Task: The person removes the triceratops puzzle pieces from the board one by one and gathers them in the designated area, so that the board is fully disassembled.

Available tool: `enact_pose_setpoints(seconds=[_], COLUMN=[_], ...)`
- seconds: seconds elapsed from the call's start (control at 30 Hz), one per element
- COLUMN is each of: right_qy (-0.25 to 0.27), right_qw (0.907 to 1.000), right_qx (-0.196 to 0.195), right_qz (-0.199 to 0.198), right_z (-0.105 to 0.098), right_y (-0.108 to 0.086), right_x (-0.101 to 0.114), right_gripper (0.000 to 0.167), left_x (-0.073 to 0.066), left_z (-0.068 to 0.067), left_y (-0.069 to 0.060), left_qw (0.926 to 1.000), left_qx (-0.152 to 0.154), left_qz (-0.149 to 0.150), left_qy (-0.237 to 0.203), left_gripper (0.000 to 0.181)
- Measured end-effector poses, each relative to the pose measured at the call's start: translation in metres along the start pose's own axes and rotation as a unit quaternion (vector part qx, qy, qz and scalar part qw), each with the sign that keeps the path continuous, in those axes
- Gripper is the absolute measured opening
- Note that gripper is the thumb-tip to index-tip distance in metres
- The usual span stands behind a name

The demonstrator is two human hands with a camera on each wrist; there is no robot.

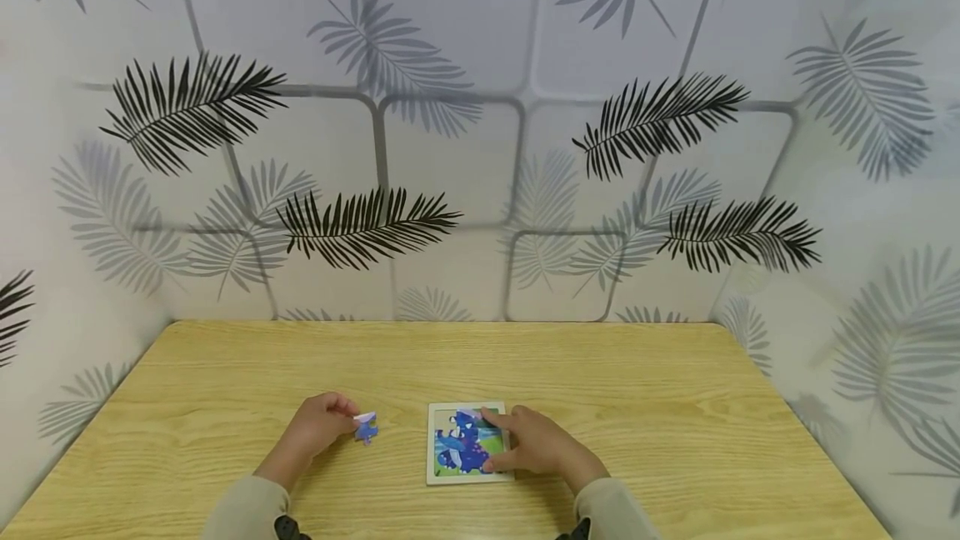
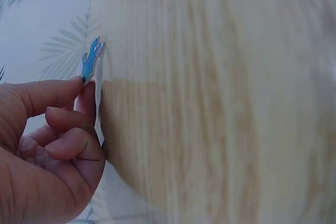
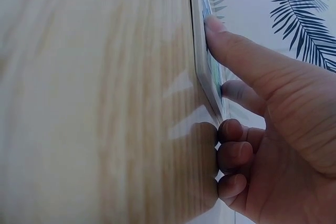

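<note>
My left hand [image 1: 318,423] pinches a small blue and purple puzzle piece [image 1: 366,428] between thumb and finger, left of the puzzle board. In the left wrist view, the piece [image 2: 92,59] stands up from the fingertips of that hand [image 2: 50,145], its other fingers curled. The square puzzle board [image 1: 430,444], pale-rimmed with a blue, purple and green picture, lies flat on the table. My right hand [image 1: 536,442] rests at its right side, thumb and index finger spread on the picture. Seen from the right wrist, the hand [image 3: 273,114] has its remaining fingers bent beside the board's edge [image 3: 202,72].
The wood-grain table [image 1: 652,407] extends around the board on every side. Behind it rises a pale wall [image 1: 450,273] with grey and black leaf patterns. Light sleeves [image 1: 243,511] cover both forearms.
</note>
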State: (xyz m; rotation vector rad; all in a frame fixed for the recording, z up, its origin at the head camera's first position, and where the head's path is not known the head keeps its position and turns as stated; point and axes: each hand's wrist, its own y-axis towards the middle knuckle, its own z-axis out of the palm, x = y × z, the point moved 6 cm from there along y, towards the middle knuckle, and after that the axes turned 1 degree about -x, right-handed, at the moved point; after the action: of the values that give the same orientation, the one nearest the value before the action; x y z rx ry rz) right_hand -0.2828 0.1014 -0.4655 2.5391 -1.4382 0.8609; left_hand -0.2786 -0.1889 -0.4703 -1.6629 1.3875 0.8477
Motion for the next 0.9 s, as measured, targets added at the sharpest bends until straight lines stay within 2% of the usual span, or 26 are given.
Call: enact_pose_setpoints(seconds=[0.17,0.3,0.63,0.9], right_qy=[-0.002,-0.004,-0.004,-0.008], right_qw=[1.0,1.0,1.0,1.0], right_qx=[-0.001,-0.001,-0.002,-0.002], right_qz=[-0.003,-0.003,-0.004,-0.002], right_z=[0.0003,0.0009,0.0009,0.0022], right_y=[0.0001,0.0006,0.0009,0.0026], right_x=[-0.0005,-0.0014,-0.002,-0.0042], right_gripper=[0.076,0.076,0.076,0.076], left_x=[-0.0029,-0.0024,0.0037,0.0021], left_z=[-0.0023,-0.0035,-0.004,-0.0018], left_y=[-0.0026,-0.0039,-0.003,-0.002], left_qw=[0.9999,0.9999,0.9998,0.9999], left_qx=[-0.006,-0.012,-0.004,-0.007], left_qz=[0.003,0.0,-0.019,-0.008], left_qy=[0.01,0.0,-0.011,-0.008], left_gripper=[0.013,0.014,0.013,0.013])
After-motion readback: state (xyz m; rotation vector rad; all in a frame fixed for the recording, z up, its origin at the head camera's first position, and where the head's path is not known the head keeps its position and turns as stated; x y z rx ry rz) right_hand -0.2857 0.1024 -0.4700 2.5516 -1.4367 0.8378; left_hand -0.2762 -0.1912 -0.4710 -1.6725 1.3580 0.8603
